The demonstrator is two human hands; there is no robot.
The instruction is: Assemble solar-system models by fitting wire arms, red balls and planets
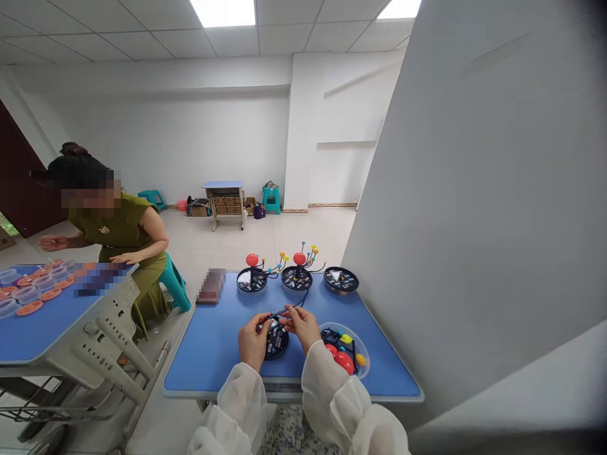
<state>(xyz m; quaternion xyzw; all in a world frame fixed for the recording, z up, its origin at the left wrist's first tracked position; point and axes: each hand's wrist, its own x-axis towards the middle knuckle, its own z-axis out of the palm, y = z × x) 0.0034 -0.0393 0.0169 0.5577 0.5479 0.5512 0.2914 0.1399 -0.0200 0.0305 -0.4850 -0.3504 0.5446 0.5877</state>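
My left hand point(253, 342) is closed, thumb and fingertips pinching thin black rods point(279, 313). Opposite it, my right hand point(305, 327) also pinches the rods, whose long curved ends reach away toward the back. Directly below my fingers a round black base point(276, 346) with printed pictures lies on the blue table point(208, 363). My fingers partly cover the base and the inner ends of the rods. Beside my right wrist stands a clear plastic bowl point(366, 361) holding red balls point(344, 362), small yellow and orange pieces, and more black rods.
Two planet models point(252, 281) with red balls and a round black tray point(341, 279) line the table's far edge. A brown block point(211, 286) lies at the back left corner. A wall point(455, 208) rises at right. A person point(126, 234) sits at another table point(71, 328).
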